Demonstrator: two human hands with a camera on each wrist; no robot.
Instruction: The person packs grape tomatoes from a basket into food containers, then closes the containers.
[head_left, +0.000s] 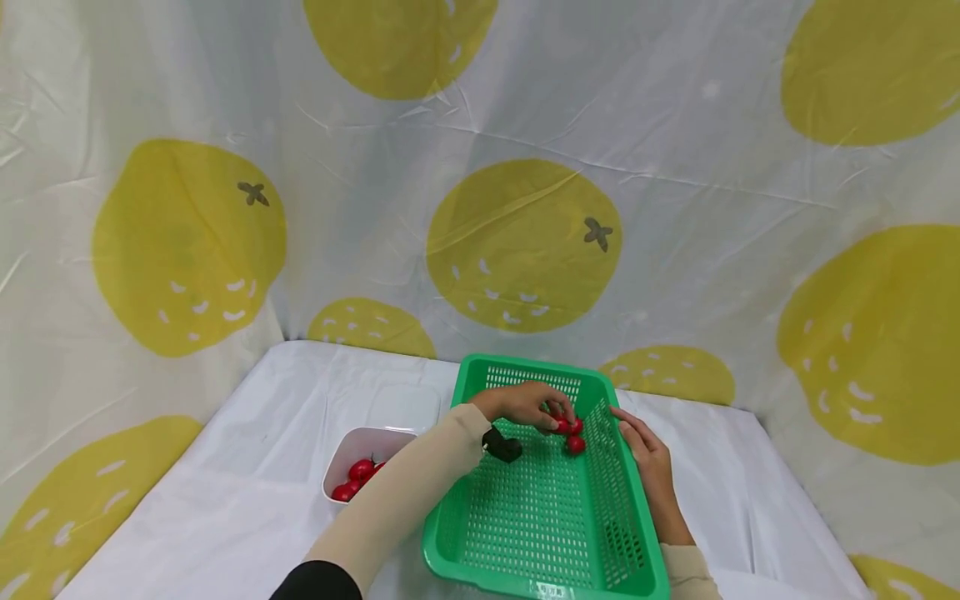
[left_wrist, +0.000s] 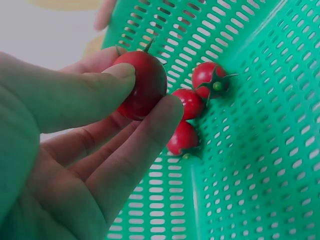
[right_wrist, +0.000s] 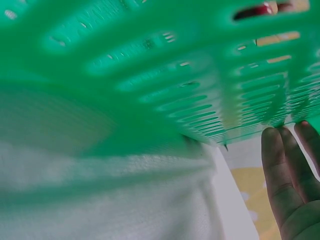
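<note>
In the left wrist view my left hand [left_wrist: 107,130] pinches a red cherry tomato [left_wrist: 145,85] between thumb and fingers. This hand is inside the green basket [head_left: 517,533], near its far right corner in the head view. Three more tomatoes [left_wrist: 206,80] with green stems lie close together on the basket's floor, just beyond my fingertips. My right hand [head_left: 651,467] rests against the outside of the basket's right side. Its fingers [right_wrist: 277,165] look straight in the right wrist view, their tips at the slotted green wall.
A white container [head_left: 339,454] holding several tomatoes [head_left: 362,469] stands left of the basket, partly hidden by my left forearm. Behind it lies a clear, lid-like piece [head_left: 403,407]. White cloth [head_left: 255,467] covers the table, and a lemon-print curtain [head_left: 360,208] hangs behind.
</note>
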